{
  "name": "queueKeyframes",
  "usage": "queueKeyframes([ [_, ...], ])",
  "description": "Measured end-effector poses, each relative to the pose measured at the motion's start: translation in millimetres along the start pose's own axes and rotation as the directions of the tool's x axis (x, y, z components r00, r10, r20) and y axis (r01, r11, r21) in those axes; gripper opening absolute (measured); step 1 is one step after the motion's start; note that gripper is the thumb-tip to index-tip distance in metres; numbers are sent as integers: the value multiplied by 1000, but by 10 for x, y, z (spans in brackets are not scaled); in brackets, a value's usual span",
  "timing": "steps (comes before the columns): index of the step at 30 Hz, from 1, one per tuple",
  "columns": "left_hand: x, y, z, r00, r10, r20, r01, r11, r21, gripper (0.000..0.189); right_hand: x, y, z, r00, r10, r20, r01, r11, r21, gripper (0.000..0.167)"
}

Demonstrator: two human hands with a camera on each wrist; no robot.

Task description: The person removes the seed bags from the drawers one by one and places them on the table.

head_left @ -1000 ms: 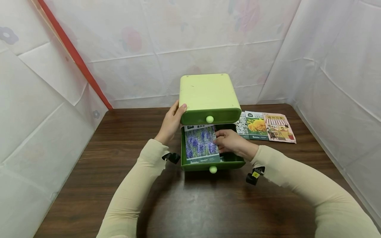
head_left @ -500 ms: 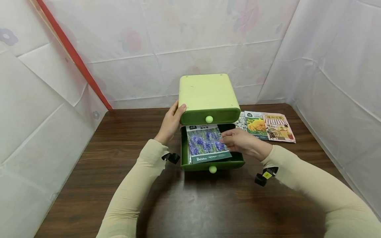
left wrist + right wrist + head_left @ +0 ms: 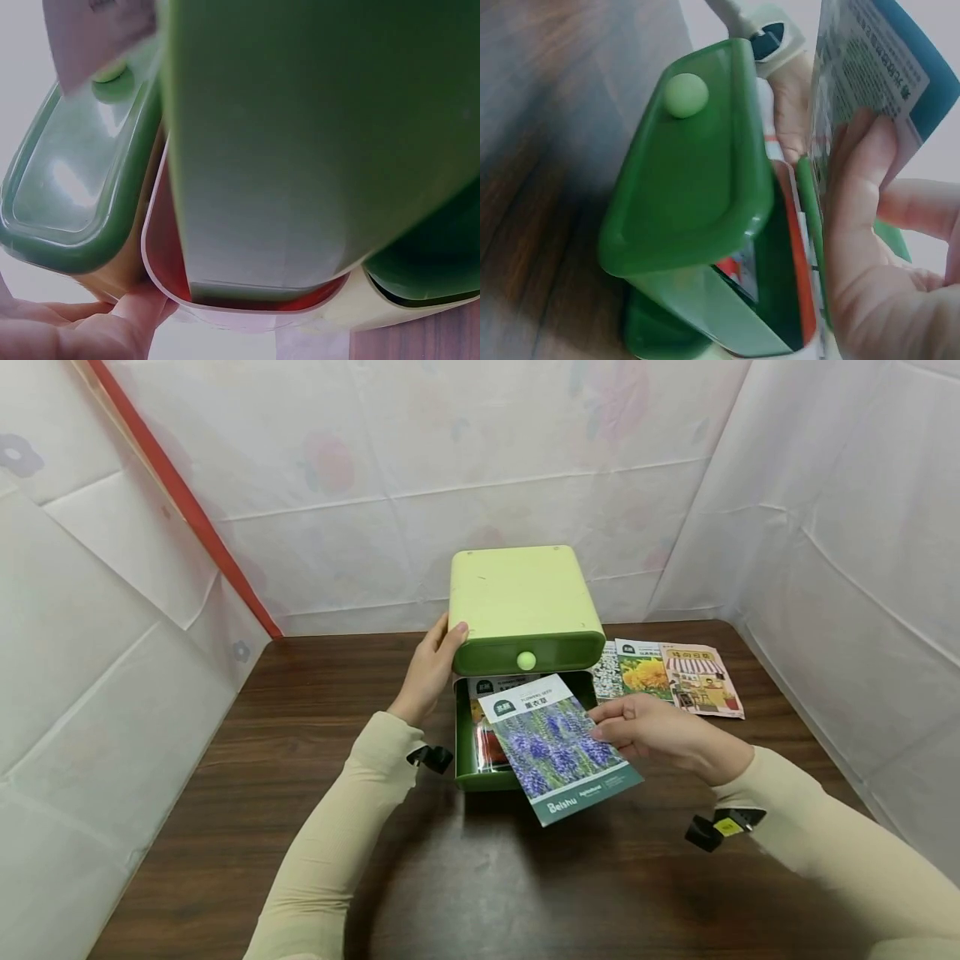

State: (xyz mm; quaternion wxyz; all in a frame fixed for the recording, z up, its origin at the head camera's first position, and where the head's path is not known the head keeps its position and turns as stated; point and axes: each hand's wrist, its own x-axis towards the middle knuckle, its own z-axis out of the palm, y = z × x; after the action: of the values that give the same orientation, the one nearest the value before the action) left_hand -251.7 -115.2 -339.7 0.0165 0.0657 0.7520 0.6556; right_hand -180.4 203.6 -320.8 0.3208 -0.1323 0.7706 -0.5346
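Observation:
My right hand (image 3: 660, 731) pinches a seed packet (image 3: 558, 752) with purple flowers on its front, tilted above the pulled-out lower drawer (image 3: 467, 768). In the right wrist view, the packet's printed back (image 3: 870, 67) faces the camera, with fingers and thumb at its edge. My left hand (image 3: 431, 670) rests on the left side of the green drawer cabinet (image 3: 525, 589), thumb near the front corner. The left wrist view shows its fingers against the cabinet's side. Another packet (image 3: 487, 739) lies in the open drawer, partly hidden. The top drawer front (image 3: 487, 656) with its round knob is closed.
To the right of the cabinet, several seed packets lie overlapping on the brown wooden table (image 3: 315, 710): one with white flowers (image 3: 606, 672), one with a yellow flower (image 3: 645, 675), and a pink one (image 3: 703, 681). Pale curtains (image 3: 412, 485) enclose the back and sides.
My right hand has lifted the purple-flower packet out of the drawer, moving it right and toward me. The packet beneath now shows. My left hand stays at the cabinet's side.

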Motion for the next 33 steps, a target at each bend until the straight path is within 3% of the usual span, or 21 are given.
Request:
queueKeyframes([
  [5,6,-5,-2,1000,0,-4,0,1000,4,72,-203,-37,-66,999,-49,-20,49,999,12,52],
  [8,8,-6,-6,1000,4,-7,-4,1000,8,73,-295,-41,-145,996,-76,-50,81,993,86,40],
  [13,16,-17,-12,1000,12,-14,-12,1000,17,75,-386,30,-341,979,-123,-164,154,969,193,14],
  [18,14,-9,-4,1000,16,-25,-15,1000,15,74,-414,169,-558,958,-127,-258,188,955,229,16],
  [22,7,-6,-2,1000,12,-28,-12,1000,12,74,-364,307,-707,953,-68,-294,161,939,305,20],
  [25,4,-10,1,1000,11,-24,-11,1000,3,74,-295,451,-789,945,-11,-326,132,927,351,14],
  [33,3,-5,15,1000,7,-29,-7,1000,-1,73,-61,891,-809,920,88,-383,8,970,243,11],
])
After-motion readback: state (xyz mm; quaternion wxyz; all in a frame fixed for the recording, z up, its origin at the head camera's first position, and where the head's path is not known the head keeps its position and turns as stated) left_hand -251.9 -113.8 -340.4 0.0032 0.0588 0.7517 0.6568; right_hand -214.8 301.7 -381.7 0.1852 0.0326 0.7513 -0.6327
